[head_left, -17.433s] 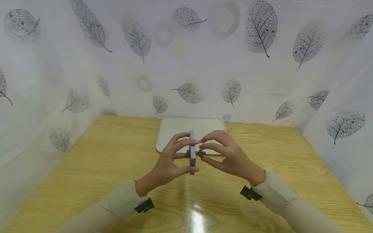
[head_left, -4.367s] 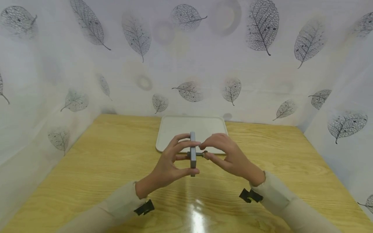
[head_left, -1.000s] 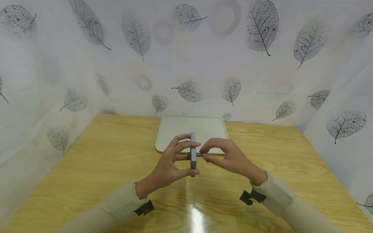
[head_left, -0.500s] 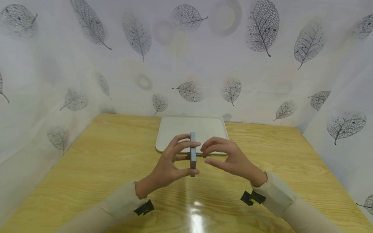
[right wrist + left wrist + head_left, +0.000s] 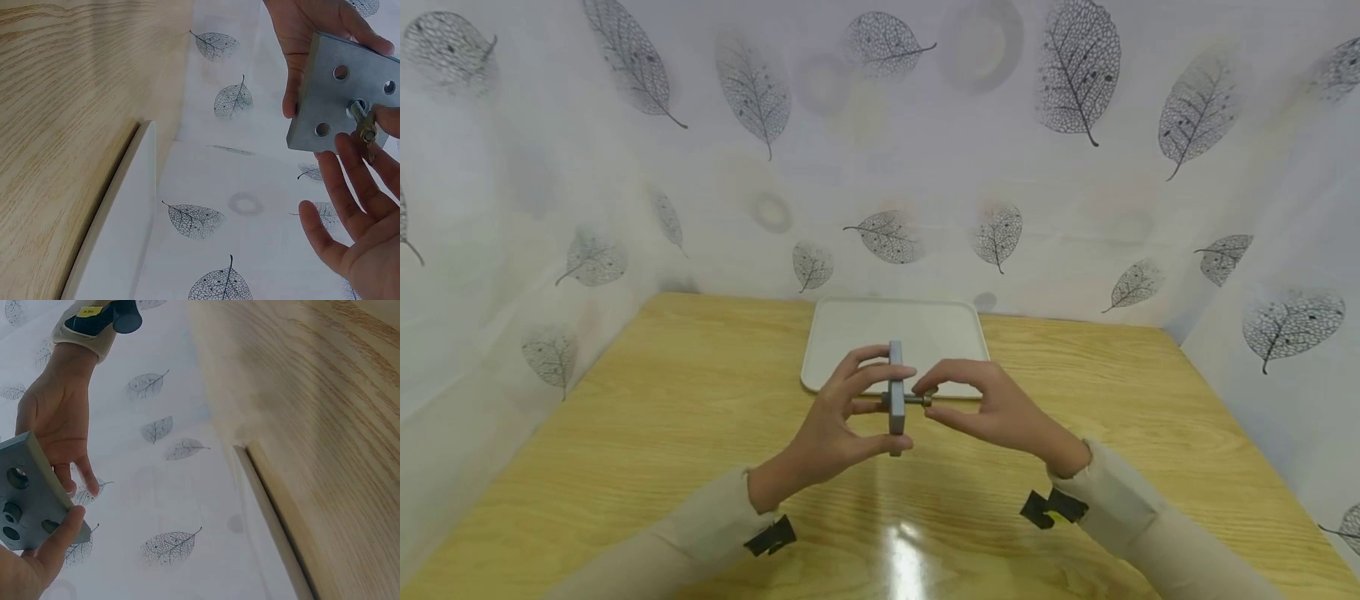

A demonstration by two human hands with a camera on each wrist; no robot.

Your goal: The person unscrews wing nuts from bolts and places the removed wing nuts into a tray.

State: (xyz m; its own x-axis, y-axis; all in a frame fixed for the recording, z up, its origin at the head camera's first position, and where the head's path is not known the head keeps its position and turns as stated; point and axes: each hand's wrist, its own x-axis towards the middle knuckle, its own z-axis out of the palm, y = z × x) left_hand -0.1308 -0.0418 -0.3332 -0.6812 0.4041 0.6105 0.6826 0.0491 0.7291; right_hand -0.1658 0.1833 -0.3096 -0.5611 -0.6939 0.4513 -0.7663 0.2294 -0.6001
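Observation:
My left hand (image 5: 827, 429) grips a square grey metal plate (image 5: 897, 410) by its edges, holding it upright above the table. In the right wrist view the plate has round holes near its corners, and a threaded bolt (image 5: 358, 111) sticks out of its middle. On the bolt's outer end sits a brass-coloured wing nut (image 5: 369, 132). The bolt's head (image 5: 11, 512) shows on the plate's other face in the left wrist view. My right hand (image 5: 996, 412) pinches the wing nut between thumb and index finger, its other fingers spread.
A white tray (image 5: 850, 321) lies behind the hands at the back of the wooden table (image 5: 722, 375). Leaf-printed white cloth (image 5: 925, 183) hangs behind and at both sides.
Since the oldest frame the wing nut has shifted right along the bolt, away from the plate. Half a second ago my right fingers were spread wider; now they close on the nut.

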